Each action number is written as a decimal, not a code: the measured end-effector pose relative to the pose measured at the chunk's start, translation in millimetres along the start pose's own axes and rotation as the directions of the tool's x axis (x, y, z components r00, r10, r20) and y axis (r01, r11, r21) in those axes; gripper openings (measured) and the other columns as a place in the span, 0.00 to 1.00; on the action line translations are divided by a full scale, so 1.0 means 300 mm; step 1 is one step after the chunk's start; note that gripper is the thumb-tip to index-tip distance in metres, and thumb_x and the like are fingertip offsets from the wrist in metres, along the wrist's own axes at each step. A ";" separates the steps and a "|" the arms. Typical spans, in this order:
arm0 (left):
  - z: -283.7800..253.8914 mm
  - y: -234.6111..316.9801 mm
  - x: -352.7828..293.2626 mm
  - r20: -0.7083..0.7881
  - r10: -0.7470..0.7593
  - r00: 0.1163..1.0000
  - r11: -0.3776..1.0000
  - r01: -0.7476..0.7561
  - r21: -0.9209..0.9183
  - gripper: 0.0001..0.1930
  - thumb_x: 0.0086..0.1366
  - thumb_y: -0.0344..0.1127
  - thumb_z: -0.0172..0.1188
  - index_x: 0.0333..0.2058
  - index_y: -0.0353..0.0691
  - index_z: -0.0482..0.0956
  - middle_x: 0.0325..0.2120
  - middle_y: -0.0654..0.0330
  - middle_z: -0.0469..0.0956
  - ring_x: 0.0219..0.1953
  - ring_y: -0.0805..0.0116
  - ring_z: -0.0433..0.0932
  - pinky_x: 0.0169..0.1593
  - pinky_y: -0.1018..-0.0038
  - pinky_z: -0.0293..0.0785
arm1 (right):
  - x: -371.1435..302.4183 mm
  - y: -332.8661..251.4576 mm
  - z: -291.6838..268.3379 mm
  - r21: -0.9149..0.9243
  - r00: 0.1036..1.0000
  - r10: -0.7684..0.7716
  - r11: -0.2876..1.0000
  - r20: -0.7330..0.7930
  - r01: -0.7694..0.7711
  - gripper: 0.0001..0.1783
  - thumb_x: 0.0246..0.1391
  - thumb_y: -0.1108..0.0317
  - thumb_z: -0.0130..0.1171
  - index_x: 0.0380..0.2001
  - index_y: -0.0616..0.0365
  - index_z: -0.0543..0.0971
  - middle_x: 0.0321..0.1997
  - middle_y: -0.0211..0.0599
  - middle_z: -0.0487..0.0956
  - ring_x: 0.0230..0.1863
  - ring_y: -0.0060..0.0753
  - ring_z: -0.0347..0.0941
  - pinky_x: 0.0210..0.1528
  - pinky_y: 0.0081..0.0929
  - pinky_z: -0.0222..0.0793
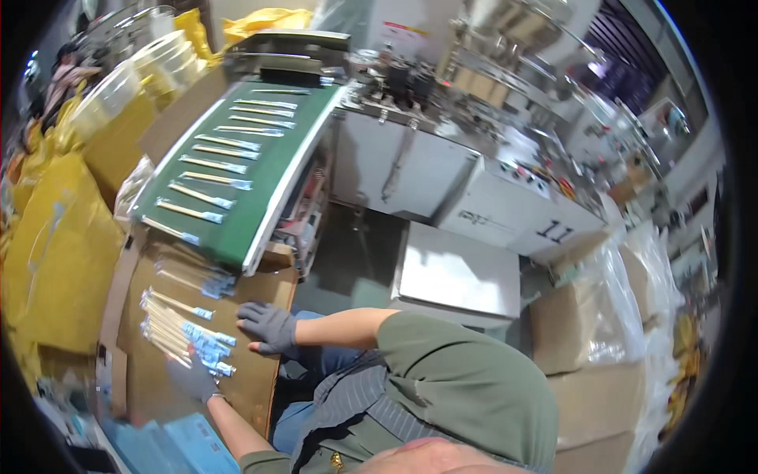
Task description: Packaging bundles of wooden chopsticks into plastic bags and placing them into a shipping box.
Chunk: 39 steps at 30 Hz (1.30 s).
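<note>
Slim wooden sticks in clear wrappers with blue ends, which look like wrapped chopsticks (170, 323), lie heaped on a brown cardboard surface (146, 379). My left hand (192, 378), in a grey glove with bare fingertips, is at the near edge of this heap. Motion blurs its fingers, so their grip is unclear. To the right of the heap, my right hand (271, 327), gloved the same way, rests at the cardboard's edge with its fingers apart and nothing in them. Beyond the heap, a few more wrapped sticks (189, 276) show smeared below the belt's end.
A green conveyor belt (264, 170) carries a row of wrapped sticks above the cardboard. Yellow sacks (59, 253) crowd the left side. Blue packs (170, 446) lie near me. A white box (458, 272) stands to the right, with plastic-lined cartons (584, 332) and machinery (521, 170) beyond.
</note>
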<state>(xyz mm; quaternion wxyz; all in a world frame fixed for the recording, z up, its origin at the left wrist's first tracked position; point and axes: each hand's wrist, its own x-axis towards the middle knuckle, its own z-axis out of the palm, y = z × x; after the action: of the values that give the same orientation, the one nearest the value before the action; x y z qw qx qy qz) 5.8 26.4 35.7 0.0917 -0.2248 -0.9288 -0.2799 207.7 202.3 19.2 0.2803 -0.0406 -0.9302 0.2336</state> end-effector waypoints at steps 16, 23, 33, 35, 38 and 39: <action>0.017 -0.020 -0.023 -0.055 -0.064 0.996 0.998 0.063 -0.013 0.39 0.56 0.55 0.63 0.58 0.31 0.65 0.57 0.42 0.66 0.59 0.45 0.64 0.63 0.59 0.58 | 0.029 -0.013 -0.035 0.046 0.999 -0.009 0.999 0.039 0.007 0.28 0.49 0.52 0.56 0.49 0.61 0.69 0.53 0.52 0.67 0.57 0.57 0.62 0.58 0.47 0.61; 0.029 -0.039 -0.010 -0.102 0.053 0.993 0.998 -0.055 -0.018 0.38 0.56 0.51 0.64 0.57 0.31 0.65 0.55 0.41 0.68 0.58 0.45 0.65 0.63 0.59 0.58 | 0.306 0.077 -0.282 0.065 0.928 -0.236 0.962 -0.287 0.264 0.29 0.44 0.66 0.62 0.53 0.58 0.71 0.56 0.52 0.70 0.59 0.58 0.64 0.61 0.52 0.59; 0.030 -0.034 -0.045 -0.141 0.084 0.986 0.996 -0.084 0.002 0.38 0.54 0.47 0.66 0.59 0.32 0.64 0.55 0.44 0.69 0.57 0.47 0.66 0.61 0.61 0.59 | 0.787 1.020 -0.765 -0.473 0.566 0.772 0.399 -0.288 -0.785 0.58 0.43 0.18 0.41 0.64 0.56 0.63 0.63 0.54 0.67 0.66 0.52 0.61 0.66 0.40 0.53; 0.035 0.001 -0.035 -0.145 0.044 0.988 0.999 -0.043 0.010 0.38 0.54 0.47 0.66 0.59 0.32 0.64 0.55 0.43 0.68 0.57 0.47 0.66 0.61 0.60 0.59 | 0.758 1.103 -0.790 -0.406 0.573 0.791 0.462 -0.213 -0.789 0.53 0.46 0.21 0.40 0.65 0.49 0.62 0.64 0.48 0.67 0.66 0.51 0.61 0.65 0.39 0.54; 0.020 -0.018 -0.031 -0.144 0.069 0.987 0.998 -0.068 0.009 0.38 0.54 0.49 0.65 0.58 0.32 0.65 0.54 0.44 0.69 0.57 0.46 0.66 0.61 0.59 0.60 | 0.817 0.808 -0.588 -0.317 0.867 0.491 0.839 0.087 -0.443 0.41 0.54 0.34 0.49 0.61 0.54 0.66 0.61 0.49 0.70 0.62 0.51 0.64 0.62 0.35 0.60; 0.034 -0.007 -0.019 -0.142 0.048 0.989 0.999 -0.048 0.004 0.38 0.54 0.49 0.65 0.58 0.32 0.65 0.54 0.44 0.69 0.57 0.46 0.66 0.61 0.59 0.60 | 0.812 0.729 -0.537 -0.322 0.921 0.360 0.898 0.148 -0.299 0.37 0.56 0.39 0.51 0.59 0.57 0.68 0.59 0.49 0.71 0.61 0.51 0.65 0.60 0.35 0.61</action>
<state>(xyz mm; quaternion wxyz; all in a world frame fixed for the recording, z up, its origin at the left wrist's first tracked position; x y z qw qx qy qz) 9.3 28.4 24.6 0.1643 -0.2267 -0.9143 -0.2928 78.0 513.1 159.8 0.1307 -0.2152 -0.9576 0.1401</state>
